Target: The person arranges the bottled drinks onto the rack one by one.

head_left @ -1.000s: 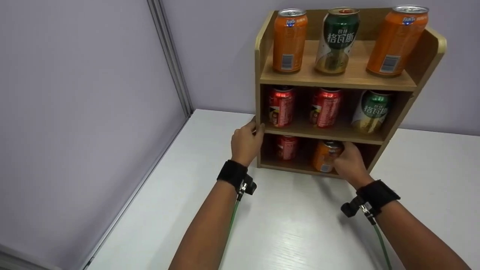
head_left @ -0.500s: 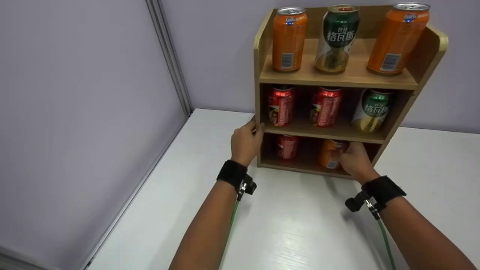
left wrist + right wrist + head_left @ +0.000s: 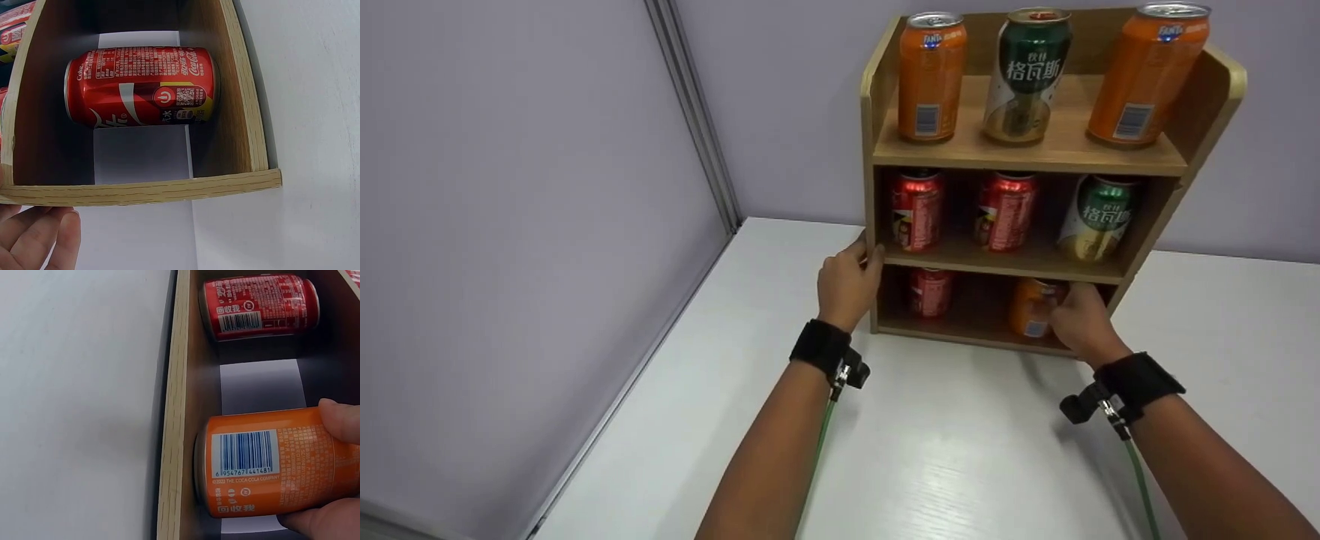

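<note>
In the lower compartment of a wooden shelf point(image 3: 1027, 161), my right hand point(image 3: 1087, 322) grips an orange Fanta can point(image 3: 1029, 307), thumb and fingers on opposite sides. The right wrist view shows the orange can point(image 3: 247, 464) upright against the shelf floor, its barcode facing out. My left hand point(image 3: 846, 289) holds the shelf's left side panel, with fingers point(image 3: 34, 239) along its outer face. A red Coca-Cola can point(image 3: 143, 87) stands at the left of that same compartment, apart from the orange one.
On the middle level are two red cans point(image 3: 917, 214) and a green-and-gold can point(image 3: 1099, 217). The top level bears two orange cans point(image 3: 931, 79) with a green can point(image 3: 1027, 79) between them. The shelf stands on a white table point(image 3: 945, 427) before a pale wall point(image 3: 787, 112).
My right hand has shifted the orange can rightward along the lower compartment, away from the red one. The left hand keeps its hold on the side panel.
</note>
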Demonstrator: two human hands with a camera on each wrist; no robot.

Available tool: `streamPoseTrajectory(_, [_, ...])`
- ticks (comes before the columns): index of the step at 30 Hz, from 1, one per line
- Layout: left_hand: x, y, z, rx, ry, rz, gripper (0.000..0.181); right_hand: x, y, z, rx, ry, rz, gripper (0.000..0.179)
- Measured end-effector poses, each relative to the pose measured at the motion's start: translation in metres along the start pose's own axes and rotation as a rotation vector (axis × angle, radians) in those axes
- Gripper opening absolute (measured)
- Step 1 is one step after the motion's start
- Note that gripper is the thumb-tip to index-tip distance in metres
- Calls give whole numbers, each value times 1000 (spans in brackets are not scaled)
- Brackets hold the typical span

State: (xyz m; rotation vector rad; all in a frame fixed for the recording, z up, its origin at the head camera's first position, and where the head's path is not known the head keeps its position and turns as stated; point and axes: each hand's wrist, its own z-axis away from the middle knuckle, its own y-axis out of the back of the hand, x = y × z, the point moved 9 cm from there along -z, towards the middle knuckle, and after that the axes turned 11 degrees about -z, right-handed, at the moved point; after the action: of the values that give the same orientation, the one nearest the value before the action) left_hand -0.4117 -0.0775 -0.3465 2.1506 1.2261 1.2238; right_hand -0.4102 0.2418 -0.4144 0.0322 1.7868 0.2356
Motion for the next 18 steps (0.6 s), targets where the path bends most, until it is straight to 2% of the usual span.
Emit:
streamPoseTrajectory(11, [2,-2,1,-3,-4,6,28,2,-3,-3,-3,5,16,71])
streamPoseTrajectory(18, [1,0,1,0,-6,26,29,4,-5,-6,-43,-19,73,61])
